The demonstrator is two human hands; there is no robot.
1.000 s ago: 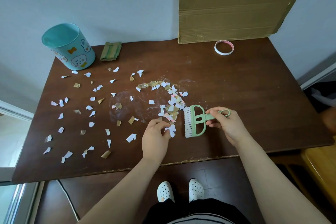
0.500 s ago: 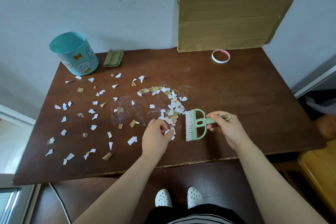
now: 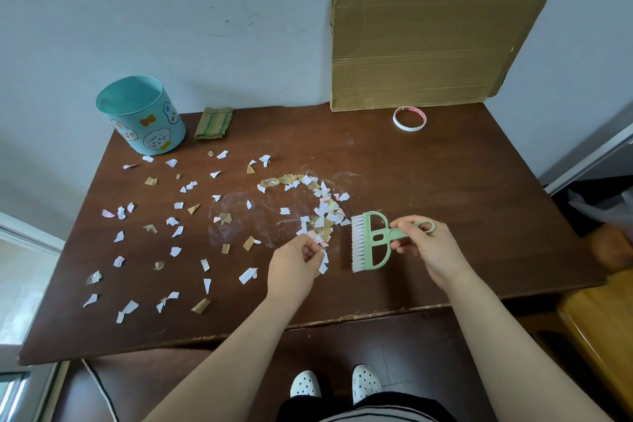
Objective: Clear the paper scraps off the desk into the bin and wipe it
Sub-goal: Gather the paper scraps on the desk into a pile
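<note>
Torn white, tan and pink paper scraps (image 3: 322,216) are partly gathered into a curved heap well to the right of the teal cartoon-printed bin (image 3: 140,113). Many still lie loose nearer the bin, so sweeping looks barely half done. The folded green cloth (image 3: 214,122) beside the bin appears unused. The green plastic hand brush (image 3: 371,240) lies just beyond the heap, handle running sideways and bristles pointing back towards the bin's side. The right hand (image 3: 424,243) has its fingers curled round the handle. The left hand (image 3: 294,267) pinches scraps at the heap's near end.

Free desk (image 3: 462,202) surface right; cardboard (image 3: 428,44), tape ring (image 3: 409,118) block back; scraps (image 3: 175,251) cover left; bin (image 3: 140,116), cloth (image 3: 214,122) back-left.
</note>
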